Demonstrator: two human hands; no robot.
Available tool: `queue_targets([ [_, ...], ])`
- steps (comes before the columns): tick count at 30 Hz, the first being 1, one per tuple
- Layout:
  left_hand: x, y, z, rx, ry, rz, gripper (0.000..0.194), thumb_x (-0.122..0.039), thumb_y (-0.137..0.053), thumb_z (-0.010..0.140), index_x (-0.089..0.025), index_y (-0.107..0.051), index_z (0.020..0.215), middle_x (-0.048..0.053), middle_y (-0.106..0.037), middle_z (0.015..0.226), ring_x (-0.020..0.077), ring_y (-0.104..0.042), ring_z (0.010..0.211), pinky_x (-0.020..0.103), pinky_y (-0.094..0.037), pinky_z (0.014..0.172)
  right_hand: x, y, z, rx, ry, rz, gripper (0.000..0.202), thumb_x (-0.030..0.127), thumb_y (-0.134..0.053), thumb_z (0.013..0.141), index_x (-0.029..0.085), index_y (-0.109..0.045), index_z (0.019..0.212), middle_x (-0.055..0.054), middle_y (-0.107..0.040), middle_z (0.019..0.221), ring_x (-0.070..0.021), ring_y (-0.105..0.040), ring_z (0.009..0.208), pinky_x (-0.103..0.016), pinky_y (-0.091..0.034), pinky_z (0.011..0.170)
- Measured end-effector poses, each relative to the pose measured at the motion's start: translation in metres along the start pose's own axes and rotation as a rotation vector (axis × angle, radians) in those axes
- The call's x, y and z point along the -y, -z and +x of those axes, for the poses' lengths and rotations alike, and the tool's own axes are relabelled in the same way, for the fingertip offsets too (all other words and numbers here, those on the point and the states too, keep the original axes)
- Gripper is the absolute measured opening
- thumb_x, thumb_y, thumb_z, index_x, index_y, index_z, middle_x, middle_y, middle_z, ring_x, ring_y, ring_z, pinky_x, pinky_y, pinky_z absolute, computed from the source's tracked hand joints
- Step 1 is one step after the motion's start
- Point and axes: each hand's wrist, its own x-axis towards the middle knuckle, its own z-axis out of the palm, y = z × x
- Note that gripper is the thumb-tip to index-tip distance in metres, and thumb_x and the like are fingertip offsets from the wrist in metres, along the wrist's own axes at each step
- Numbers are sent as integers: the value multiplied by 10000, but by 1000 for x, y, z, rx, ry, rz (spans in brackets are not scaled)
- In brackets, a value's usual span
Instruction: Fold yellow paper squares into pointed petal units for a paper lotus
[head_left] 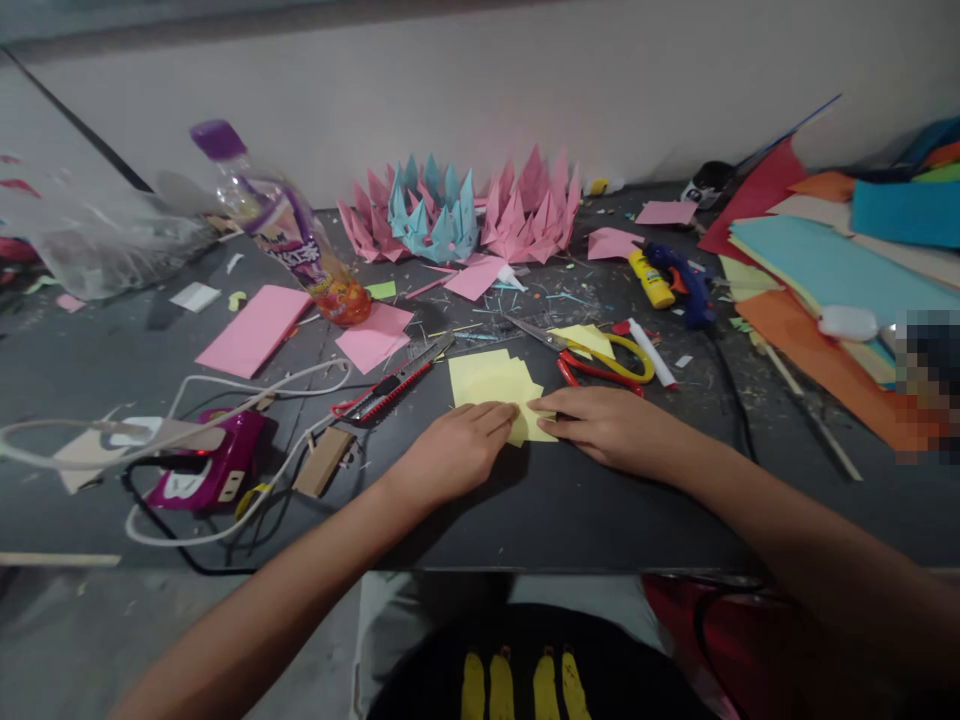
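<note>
Several yellow paper squares (489,382) lie overlapping on the dark table in front of me. My left hand (459,447) rests on their lower left part, fingers together and pressed on the paper. My right hand (611,428) comes in from the right, its fingertips pinching the right edge of the yellow paper. Just beyond my right hand lie scissors (611,362) with yellow and red handles, over a loose yellow piece. A red and black utility knife (394,385) sits to the left of the paper.
Folded pink (531,210) and blue paper crowns (433,215) stand at the back. A tilted bottle (289,235), purple power strip (217,460) and cables are left; glue gun (686,285), glue stick (651,280) and coloured sheets (817,270) are right.
</note>
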Motion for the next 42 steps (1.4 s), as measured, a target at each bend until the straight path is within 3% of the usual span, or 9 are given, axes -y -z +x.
queue_targets([
  [7, -8, 7, 8, 112, 61, -38, 262, -86, -433, 812, -81, -568, 1038, 126, -626, 1033, 227, -588, 961, 349, -486, 822, 12, -5, 15, -10, -30, -72, 277, 48, -395, 828, 115, -652, 907, -124, -667, 1047, -217, -594, 945, -364, -459, 781],
  [12, -6, 9, 5, 82, 91, -113, 298, -90, -466, 763, -113, -570, 1042, 116, -620, 1098, 239, -588, 988, 373, -480, 847, 20, -5, 21, -2, -109, -165, 252, 65, -423, 815, 111, -660, 888, -98, -696, 864, -215, -593, 818, -354, -394, 756],
  [17, 13, 9, -2, -28, 197, -416, 363, -69, -437, 751, -154, -577, 1074, 59, -673, 1029, 184, -626, 917, 349, -475, 844, 13, 6, 11, -27, -229, -76, 283, 81, -433, 755, 195, -692, 760, -27, -673, 648, -180, -604, 728, -361, -339, 788],
  [22, 18, 7, -1, -58, 319, -670, 258, -96, -484, 784, -174, -613, 994, 18, -692, 936, 120, -637, 764, 236, -486, 702, 9, 7, 6, -82, -338, 48, 323, 84, -407, 718, 230, -694, 690, -15, -681, 667, -162, -608, 684, -365, -340, 789],
  [26, 10, 7, 7, -61, 367, -600, 197, -95, -531, 784, -152, -613, 954, 32, -681, 902, 137, -623, 773, 242, -483, 703, 9, 5, 8, -125, -382, 137, 316, 70, -415, 707, 221, -692, 693, -15, -704, 738, -166, -614, 711, -363, -345, 778],
  [30, 6, 9, 22, 0, 323, -381, 292, -120, -605, 746, -129, -598, 1037, 91, -648, 998, 213, -593, 935, 325, -471, 812, 10, 4, 10, -100, -393, 191, 322, 48, -418, 724, 200, -697, 780, -25, -719, 808, -175, -626, 769, -359, -352, 785],
  [32, 9, 10, 30, 55, 334, -420, 294, -137, -630, 730, -124, -611, 1023, 93, -656, 957, 215, -605, 882, 315, -479, 764, 10, 3, 11, -101, -392, 208, 324, 52, -415, 754, 190, -691, 856, -33, -720, 857, -183, -628, 799, -362, -361, 784],
  [36, 17, 13, 40, 104, 336, -584, 113, -103, -604, 741, -141, -661, 831, 40, -681, 784, 157, -620, 722, 238, -465, 659, 12, 0, 14, -107, -396, 217, 295, 120, -435, 844, 171, -638, 1051, -67, -696, 952, -200, -610, 872, -363, -383, 771],
  [42, 14, 12, 37, -47, 373, -769, 101, -124, -549, 782, -145, -646, 762, 9, -651, 722, 110, -585, 648, 197, -444, 603, 13, -3, 17, -147, -372, 194, 211, 227, -466, 894, 174, -669, 909, -61, -663, 855, -195, -592, 819, -337, -403, 719],
])
